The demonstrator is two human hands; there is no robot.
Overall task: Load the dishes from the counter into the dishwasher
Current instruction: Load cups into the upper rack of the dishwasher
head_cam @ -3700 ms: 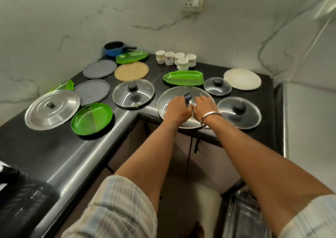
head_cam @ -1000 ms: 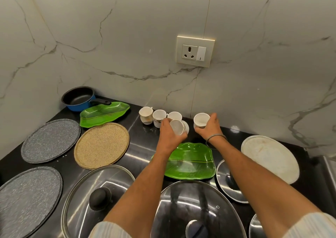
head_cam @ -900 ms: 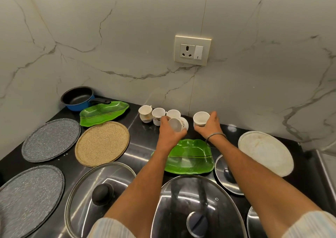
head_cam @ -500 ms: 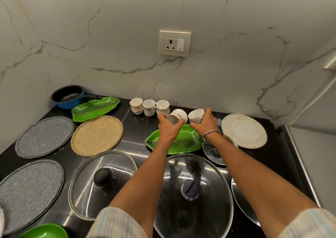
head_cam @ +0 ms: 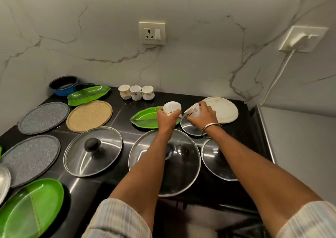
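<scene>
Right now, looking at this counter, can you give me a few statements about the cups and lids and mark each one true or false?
1. Each hand holds a cup. True: the left hand grips one cup, the right hand another cup.
2. Five cups stand by the wall. False: three cups stand there.
3. The blue pan sits in the far left corner. True.
4. The big lid under the arms is lifted. False: it lies flat on the counter.
5. The tan mat lies on the white plate. False: they lie far apart.
</scene>
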